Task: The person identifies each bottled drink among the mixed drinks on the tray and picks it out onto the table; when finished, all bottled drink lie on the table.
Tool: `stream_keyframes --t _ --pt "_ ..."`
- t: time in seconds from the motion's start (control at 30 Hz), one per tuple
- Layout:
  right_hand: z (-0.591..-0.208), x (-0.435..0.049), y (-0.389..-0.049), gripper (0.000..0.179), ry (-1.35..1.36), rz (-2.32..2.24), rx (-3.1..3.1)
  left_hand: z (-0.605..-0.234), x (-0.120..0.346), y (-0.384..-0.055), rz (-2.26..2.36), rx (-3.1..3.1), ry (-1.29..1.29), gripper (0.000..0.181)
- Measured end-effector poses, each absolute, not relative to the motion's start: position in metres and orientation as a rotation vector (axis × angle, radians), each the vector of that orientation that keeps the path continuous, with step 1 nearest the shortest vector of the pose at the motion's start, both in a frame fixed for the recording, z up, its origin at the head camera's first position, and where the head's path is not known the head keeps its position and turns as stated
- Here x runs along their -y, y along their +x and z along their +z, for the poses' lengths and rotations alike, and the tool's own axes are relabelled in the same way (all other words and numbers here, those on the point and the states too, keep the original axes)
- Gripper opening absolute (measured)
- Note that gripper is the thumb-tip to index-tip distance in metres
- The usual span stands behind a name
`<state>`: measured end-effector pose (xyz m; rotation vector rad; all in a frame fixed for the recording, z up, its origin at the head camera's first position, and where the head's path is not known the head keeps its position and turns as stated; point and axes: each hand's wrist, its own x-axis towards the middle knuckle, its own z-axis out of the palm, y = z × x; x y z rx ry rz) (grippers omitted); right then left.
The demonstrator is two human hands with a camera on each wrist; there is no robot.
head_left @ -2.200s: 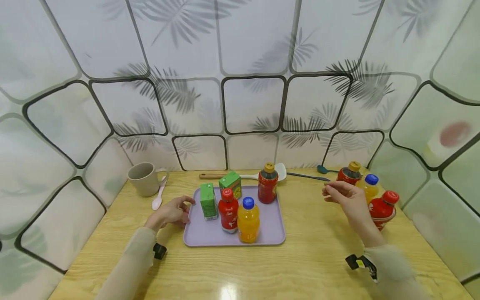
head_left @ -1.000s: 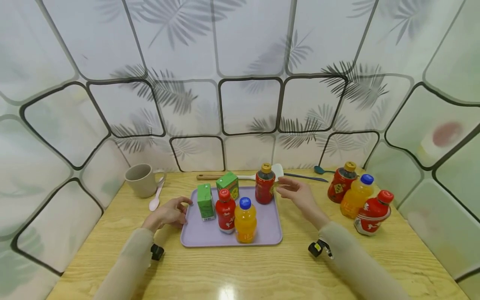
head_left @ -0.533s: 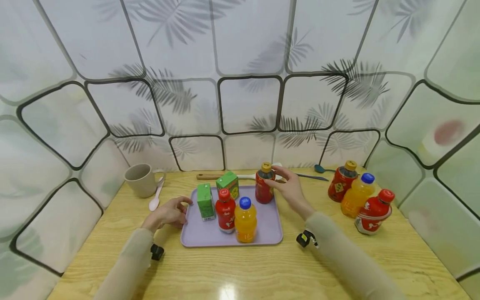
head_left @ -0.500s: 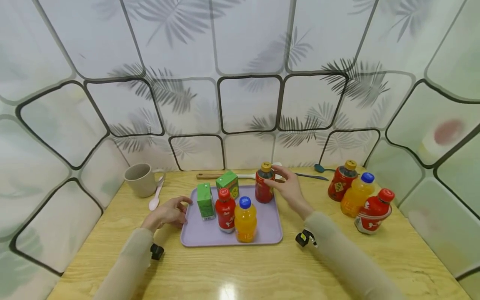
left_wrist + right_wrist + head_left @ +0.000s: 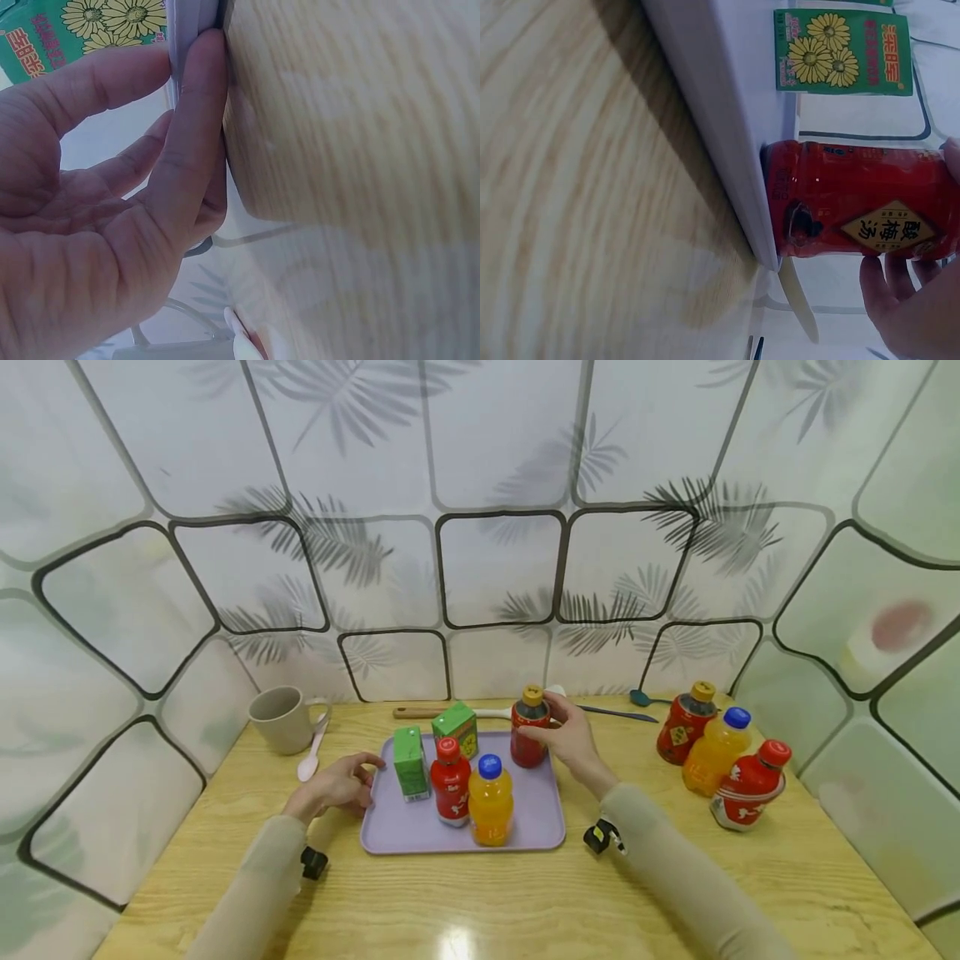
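My left hand (image 5: 343,783) is at the left edge of a lilac tray (image 5: 408,837). In the left wrist view the tray's rim (image 5: 186,34) lies between my thumb and fingers. My right hand (image 5: 572,745) grips a dark red plum-drink bottle (image 5: 528,750) with a gold cap, at the tray's back right corner. The right wrist view shows the bottle (image 5: 840,199) upright with its base on the tray, fingers round its upper part. Also on the tray are two green drink cartons (image 5: 410,764), a red bottle (image 5: 452,785) and an orange juice bottle (image 5: 491,810).
A second gold-capped bottle (image 5: 681,731), a blue-capped juice bottle (image 5: 714,756) and a red bottle (image 5: 742,793) stand at the right. A beige mug (image 5: 281,722) and a pale spoon (image 5: 313,752) are at the back left. Long-handled utensils, including a wooden-handled spatula (image 5: 420,712), lie behind the tray.
My right hand has moved left from the bottles at the right to the gold-capped bottle on the tray and closed round it. My left hand has stayed at the tray's edge.
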<state>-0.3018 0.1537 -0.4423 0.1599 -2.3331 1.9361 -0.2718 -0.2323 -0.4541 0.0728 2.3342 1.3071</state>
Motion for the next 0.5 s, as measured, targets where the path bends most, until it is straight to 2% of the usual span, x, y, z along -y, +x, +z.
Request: stream_keyframes --t 0.5 --pt "-0.4340 -0.1620 -0.2929 0.076 0.106 2.007 2.342 -0.4525 0.2322 -0.2691 1.315 -2.342 0.111 0.066"
